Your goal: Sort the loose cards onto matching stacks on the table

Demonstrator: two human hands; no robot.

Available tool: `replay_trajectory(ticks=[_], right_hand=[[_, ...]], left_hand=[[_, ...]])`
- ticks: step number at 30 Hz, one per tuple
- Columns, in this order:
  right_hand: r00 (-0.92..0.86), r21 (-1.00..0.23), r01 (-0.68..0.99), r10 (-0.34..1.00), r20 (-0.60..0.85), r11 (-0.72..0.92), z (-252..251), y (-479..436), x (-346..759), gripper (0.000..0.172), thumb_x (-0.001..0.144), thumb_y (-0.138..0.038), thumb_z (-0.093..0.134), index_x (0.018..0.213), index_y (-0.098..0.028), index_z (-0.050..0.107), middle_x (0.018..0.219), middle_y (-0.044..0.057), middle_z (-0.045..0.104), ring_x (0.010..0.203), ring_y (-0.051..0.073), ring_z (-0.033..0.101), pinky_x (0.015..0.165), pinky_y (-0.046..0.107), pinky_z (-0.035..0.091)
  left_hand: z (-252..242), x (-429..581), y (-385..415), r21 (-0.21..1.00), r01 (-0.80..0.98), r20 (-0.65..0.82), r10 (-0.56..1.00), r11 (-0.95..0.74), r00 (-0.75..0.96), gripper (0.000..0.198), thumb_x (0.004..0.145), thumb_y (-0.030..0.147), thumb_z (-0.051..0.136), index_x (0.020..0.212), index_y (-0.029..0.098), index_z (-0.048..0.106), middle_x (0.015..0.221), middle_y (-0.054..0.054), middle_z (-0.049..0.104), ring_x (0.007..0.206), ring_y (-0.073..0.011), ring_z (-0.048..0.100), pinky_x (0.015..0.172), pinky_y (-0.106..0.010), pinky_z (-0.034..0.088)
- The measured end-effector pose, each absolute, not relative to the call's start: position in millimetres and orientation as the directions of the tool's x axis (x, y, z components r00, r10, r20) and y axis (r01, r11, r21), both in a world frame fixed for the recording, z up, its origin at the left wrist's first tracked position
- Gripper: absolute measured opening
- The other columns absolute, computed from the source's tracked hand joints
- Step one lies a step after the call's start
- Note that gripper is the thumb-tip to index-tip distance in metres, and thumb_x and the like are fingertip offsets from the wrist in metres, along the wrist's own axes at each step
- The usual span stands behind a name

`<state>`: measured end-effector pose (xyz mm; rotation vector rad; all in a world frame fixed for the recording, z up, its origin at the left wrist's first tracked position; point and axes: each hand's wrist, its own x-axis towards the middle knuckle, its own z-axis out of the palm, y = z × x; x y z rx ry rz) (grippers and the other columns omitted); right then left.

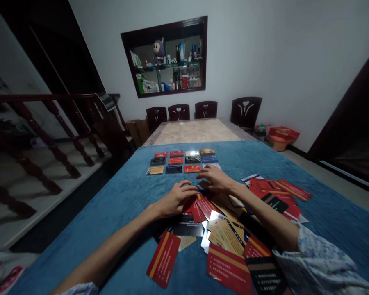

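My left hand (178, 197) rests over the near pile, fingers loosely bent and a little apart, its tips close to a dark card (203, 188). From the right, my right hand (217, 179) reaches over the same dark card, with bent fingers that appear to grip it; its palm hides part of the card. Beneath and around both hands lie overlapping cards, among them a red card with a gold stripe (164, 259), a black card (187, 226) and a gold card (226, 237). Beyond my fingers, smaller-looking cards lie in rows, including a red card (192, 169) and a navy card (174, 169).
A blue cloth (119, 205) covers the near table; its bare stone top (199, 130) shows farther off. More red cards (293, 189) are heaped at the right. Dark chairs (246, 111) stand at the far end, with a wooden railing (49, 97) on the left.
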<state>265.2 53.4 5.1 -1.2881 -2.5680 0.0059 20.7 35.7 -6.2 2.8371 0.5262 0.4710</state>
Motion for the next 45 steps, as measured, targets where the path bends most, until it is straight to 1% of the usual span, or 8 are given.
replay_trajectory(ticks=[7, 13, 21, 26, 32, 35, 40, 45], right_hand=[[-0.578, -0.111, 0.777, 0.773, 0.262, 0.62, -5, 55, 260, 0.024, 0.087, -0.026, 0.066, 0.109, -0.023, 0.074, 0.108, 0.009, 0.07, 0.102, 0.025, 0.054, 0.088, 0.037, 0.04], [-0.602, -0.146, 0.754, 0.763, 0.236, 0.64, -6, 51, 259, 0.024, 0.089, -0.028, 0.064, 0.111, -0.022, 0.073, 0.109, 0.01, 0.071, 0.102, 0.025, 0.053, 0.086, 0.037, 0.04], [-0.621, -0.154, 0.746, 0.76, 0.193, 0.648, -5, 43, 248, 0.023, 0.091, -0.026, 0.061, 0.11, -0.022, 0.073, 0.109, 0.01, 0.069, 0.103, 0.025, 0.052, 0.084, 0.038, 0.04], [-0.617, -0.155, 0.752, 0.767, 0.177, 0.641, -2, 36, 239, 0.025, 0.094, -0.031, 0.057, 0.111, -0.023, 0.073, 0.111, 0.011, 0.068, 0.105, 0.027, 0.05, 0.083, 0.038, 0.039], [-0.633, -0.159, 0.74, 0.756, 0.166, 0.654, 0, 28, 232, 0.023, 0.094, -0.03, 0.056, 0.108, -0.024, 0.073, 0.113, 0.01, 0.067, 0.105, 0.026, 0.049, 0.085, 0.039, 0.038], [-0.638, -0.153, 0.74, 0.755, 0.151, 0.655, 0, 26, 228, 0.022, 0.095, -0.03, 0.055, 0.103, -0.023, 0.074, 0.109, 0.01, 0.068, 0.104, 0.026, 0.049, 0.085, 0.039, 0.038], [-0.641, -0.158, 0.739, 0.755, 0.138, 0.655, 1, 23, 224, 0.024, 0.096, -0.03, 0.052, 0.104, -0.022, 0.073, 0.107, 0.01, 0.068, 0.103, 0.025, 0.048, 0.083, 0.038, 0.037], [-0.614, -0.179, 0.754, 0.775, 0.15, 0.632, -3, 24, 222, 0.022, 0.095, -0.03, 0.055, 0.105, -0.023, 0.073, 0.107, 0.01, 0.067, 0.103, 0.025, 0.047, 0.08, 0.036, 0.035]], left_hand=[[-10, 13, 34, 0.161, 0.37, 0.245, 0.4, -0.915, 0.883, 0.038, 0.097, 0.02, 0.045, 0.131, 0.027, 0.062, 0.141, -0.011, 0.056, 0.135, -0.0299, 0.041, 0.109, -0.055, 0.037], [-10, 8, 37, 0.067, 0.411, 0.221, 0.416, -0.909, 0.882, 0.036, 0.096, 0.028, 0.051, 0.13, 0.026, 0.062, 0.141, -0.012, 0.055, 0.135, -0.0326, 0.041, 0.108, -0.056, 0.036], [-11, -2, 46, 0.028, 0.486, 0.224, 0.479, -0.874, 0.849, 0.036, 0.098, 0.031, 0.048, 0.131, 0.025, 0.061, 0.142, -0.013, 0.054, 0.134, -0.0315, 0.043, 0.105, -0.053, 0.038], [-12, -6, 50, 0.022, 0.52, 0.227, 0.511, -0.854, 0.829, 0.035, 0.099, 0.03, 0.045, 0.129, 0.024, 0.062, 0.141, -0.012, 0.054, 0.132, -0.0301, 0.043, 0.105, -0.053, 0.037], [-8, -5, 47, -0.005, 0.544, 0.215, 0.53, -0.839, 0.82, 0.033, 0.1, 0.028, 0.042, 0.125, 0.021, 0.062, 0.131, -0.013, 0.058, 0.124, -0.0283, 0.048, 0.101, -0.048, 0.038], [-6, -3, 45, -0.031, 0.557, 0.212, 0.539, -0.83, 0.815, 0.033, 0.1, 0.029, 0.041, 0.123, 0.02, 0.062, 0.122, -0.013, 0.059, 0.115, -0.0273, 0.05, 0.097, -0.046, 0.039], [-4, 0, 42, -0.082, 0.586, 0.209, 0.561, -0.806, 0.801, 0.03, 0.1, 0.028, 0.04, 0.116, 0.021, 0.065, 0.104, -0.01, 0.059, 0.1, -0.0241, 0.05, 0.09, -0.041, 0.039], [-1, 4, 37, -0.096, 0.605, 0.174, 0.585, -0.791, 0.792, 0.033, 0.101, 0.031, 0.037, 0.111, 0.017, 0.065, 0.101, -0.011, 0.061, 0.099, -0.0253, 0.05, 0.093, -0.046, 0.036]])
